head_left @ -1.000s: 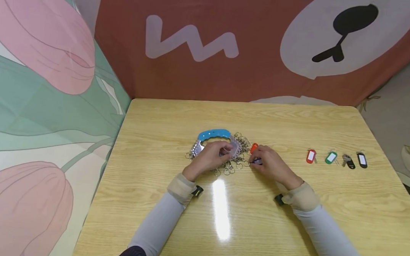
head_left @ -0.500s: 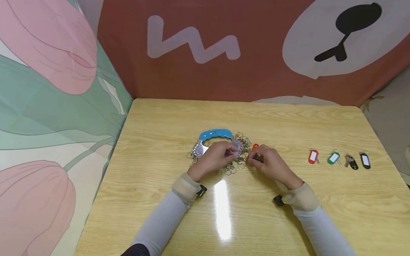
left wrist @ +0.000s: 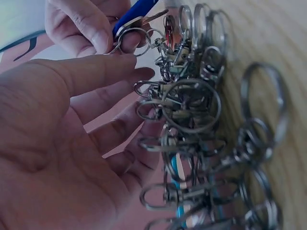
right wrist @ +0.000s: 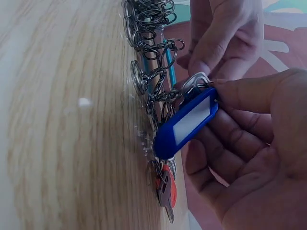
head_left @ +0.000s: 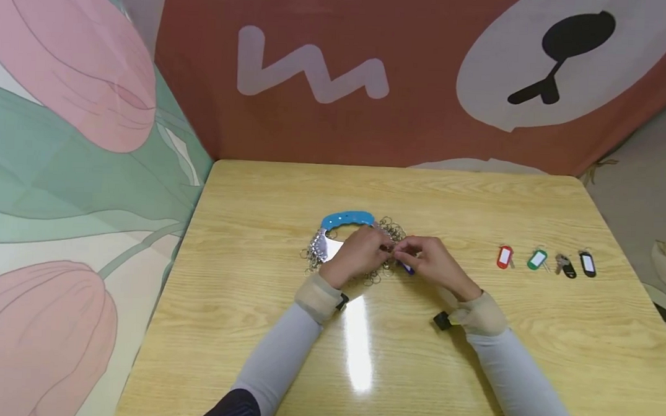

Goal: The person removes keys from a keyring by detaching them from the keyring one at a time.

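Blue tag (right wrist: 165,145): at right edge of ring rack (head_left: 348,218), white label (right wrist: 193,121) showing
Right hand (head_left: 435,262): pinches the tag's ring end
Left hand (head_left: 361,251): over rack, cannot tell its grip
Change: hands closer together

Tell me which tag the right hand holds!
The blue tag: the right hand holds its ring end. The orange tag, red tag, green tag and two black tags aren't in that hand.

Light-grey-sleeved left forearm (head_left: 279,348) and light-grey-sleeved right forearm (head_left: 518,377) converge forward; beige-wrapped wrists (head_left: 319,297). Bare left hand (head_left: 359,255): thumb extended, fingers bent. Bare right hand (head_left: 436,265): thumb and forefinger pinching, remaining fingers curled. Hands close together; contact between them unclear.
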Available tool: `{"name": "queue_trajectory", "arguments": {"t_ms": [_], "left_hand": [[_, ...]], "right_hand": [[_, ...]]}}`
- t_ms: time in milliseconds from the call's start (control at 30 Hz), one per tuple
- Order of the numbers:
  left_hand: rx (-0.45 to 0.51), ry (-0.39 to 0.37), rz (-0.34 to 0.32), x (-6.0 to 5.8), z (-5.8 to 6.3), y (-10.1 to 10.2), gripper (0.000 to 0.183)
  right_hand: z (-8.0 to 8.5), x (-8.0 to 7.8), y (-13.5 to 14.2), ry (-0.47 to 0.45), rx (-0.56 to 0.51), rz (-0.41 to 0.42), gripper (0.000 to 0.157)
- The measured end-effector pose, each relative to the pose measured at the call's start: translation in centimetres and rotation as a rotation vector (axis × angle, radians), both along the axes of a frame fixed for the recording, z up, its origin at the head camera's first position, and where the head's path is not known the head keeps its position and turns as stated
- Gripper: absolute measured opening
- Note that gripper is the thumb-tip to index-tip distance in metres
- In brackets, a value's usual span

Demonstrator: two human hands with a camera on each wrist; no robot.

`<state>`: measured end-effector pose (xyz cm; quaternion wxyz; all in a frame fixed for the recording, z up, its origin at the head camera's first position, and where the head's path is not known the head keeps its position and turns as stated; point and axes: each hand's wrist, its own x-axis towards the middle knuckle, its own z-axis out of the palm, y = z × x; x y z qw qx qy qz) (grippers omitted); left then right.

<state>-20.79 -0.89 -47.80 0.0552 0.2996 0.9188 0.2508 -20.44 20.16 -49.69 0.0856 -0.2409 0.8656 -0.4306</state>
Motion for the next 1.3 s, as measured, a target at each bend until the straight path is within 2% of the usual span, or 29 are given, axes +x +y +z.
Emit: {"name": "queue_trajectory", "arguments": {"t_ms": [100, 133, 333, 367, 633, 800, 1067, 1300], "left_hand": [[0.035, -0.007, -0.009, -0.4, -0.2, 0.1, 0.010], [0.044, 0.003, -0.016, -0.8, -1.2, 0.1, 0.010], [0.085, -0.025, -0.024, -1.2, -1.7, -0.1, 0.010], [0.089, -0.046, -0.015, -0.8, -0.9, -0.2, 0.009], [0.089, -0.116, 0.039, -0.7, -0.7, -0.3, 0.009], [0.114, -0.163, 0.092, -0.5, -0.4, -0.2, 0.011], [0.242, -0.189, 0.136, -0.4, -0.5, 0.0, 0.009], [0.392, -0.317, 0.208, -0.6, -1.0, -0.1, 0.012]], "right_hand": [[0.1, -0.1, -0.1, 0.007, 0.000, -0.010, 0.007], [0.1, -0.1, -0.2, 0.009, -0.001, -0.013, 0.007], [0.1, -0.1, -0.3, 0.013, -0.010, -0.023, 0.007], [0.1, -0.1, -0.3, 0.017, -0.011, -0.025, 0.007], [-0.3, -0.2, -0.2, 0.068, -0.004, -0.037, 0.005], [-0.2, -0.2, -0.2, 0.055, 0.016, -0.035, 0.006], [-0.3, -0.1, -0.2, 0.035, 0.022, -0.049, 0.005], [-0.5, -0.1, -0.3, 0.088, -0.002, -0.079, 0.004]]}}
